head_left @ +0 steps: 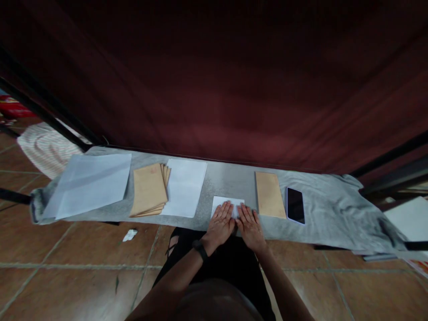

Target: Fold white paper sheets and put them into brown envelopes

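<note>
A small white folded sheet of paper point(228, 200) lies at the front edge of the cloth-covered bench. My left hand point(220, 223) rests flat on its left part, fingers stretched out, with a dark band on the wrist. Beside it, my right hand point(250, 227) presses flat on the paper's right part, fingers also stretched. The two thumbs nearly meet, and the hands hide the paper's lower part. A single brown envelope point(270, 195) lies just right of my right hand. To the left is a stack of white paper point(187, 187), partly under a fanned pile of brown envelopes point(149, 189).
A phone point(295, 205) lies right of the single envelope. Large white sheets point(95, 183) cover the bench's left end. Grey cloth point(334, 209) lies wrinkled at the right. A dark red curtain point(220, 111) hangs behind, with black metal bars point(391, 154) at the sides.
</note>
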Tool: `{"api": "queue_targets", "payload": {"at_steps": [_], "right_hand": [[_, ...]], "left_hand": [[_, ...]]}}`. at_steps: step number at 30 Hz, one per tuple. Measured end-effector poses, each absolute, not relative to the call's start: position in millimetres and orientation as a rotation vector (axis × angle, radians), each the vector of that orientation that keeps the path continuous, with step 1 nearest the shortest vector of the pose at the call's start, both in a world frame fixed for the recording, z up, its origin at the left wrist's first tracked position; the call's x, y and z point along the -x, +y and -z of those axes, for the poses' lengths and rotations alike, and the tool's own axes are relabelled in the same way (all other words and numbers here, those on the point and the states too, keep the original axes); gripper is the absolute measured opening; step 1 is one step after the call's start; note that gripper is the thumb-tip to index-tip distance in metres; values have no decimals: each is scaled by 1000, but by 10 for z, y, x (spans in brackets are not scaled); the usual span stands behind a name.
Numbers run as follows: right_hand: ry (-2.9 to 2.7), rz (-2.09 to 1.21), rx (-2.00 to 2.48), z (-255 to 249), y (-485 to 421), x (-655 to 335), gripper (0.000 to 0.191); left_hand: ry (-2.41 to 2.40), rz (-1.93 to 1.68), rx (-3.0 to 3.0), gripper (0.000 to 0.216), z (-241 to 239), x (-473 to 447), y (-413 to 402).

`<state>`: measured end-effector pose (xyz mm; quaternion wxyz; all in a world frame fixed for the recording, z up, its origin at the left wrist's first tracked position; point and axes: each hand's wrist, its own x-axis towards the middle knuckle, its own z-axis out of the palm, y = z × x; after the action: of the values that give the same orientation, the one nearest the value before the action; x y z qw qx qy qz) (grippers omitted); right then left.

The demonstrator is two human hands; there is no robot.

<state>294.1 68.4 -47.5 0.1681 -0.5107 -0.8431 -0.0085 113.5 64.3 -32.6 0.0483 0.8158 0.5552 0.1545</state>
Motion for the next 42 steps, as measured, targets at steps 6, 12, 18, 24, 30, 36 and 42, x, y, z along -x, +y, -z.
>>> {"api": "queue_targets", "payload": {"at_steps": [6,12,18,24,30,36,42], "right_hand": [[-2399,22,1479,458,683,-2928,55],[-2387,46,1529,463,625,-2914,57],[-2355,77,1563,482,514,-2942,62],[-2369,103,1542,494,399,-3060,61],[-2346,69,1530,442,354,-2974,63],[-2395,-24,1461,440,312,-2810,60],[-2347,-51,1543,454,337,-2960,57]], "left_hand": [[1862,-485,-2430,55,318,-898,713],[1984,-387,-2356,57,276,-782,728],[2035,-322,-2354,58,289,-796,721],[2040,-289,-2357,59,260,-809,702],[2047,-250,-2371,58,254,-823,704],[2055,-236,-2378,58,270,-828,704],[2082,-224,-2371,58,257,-828,703]]}}
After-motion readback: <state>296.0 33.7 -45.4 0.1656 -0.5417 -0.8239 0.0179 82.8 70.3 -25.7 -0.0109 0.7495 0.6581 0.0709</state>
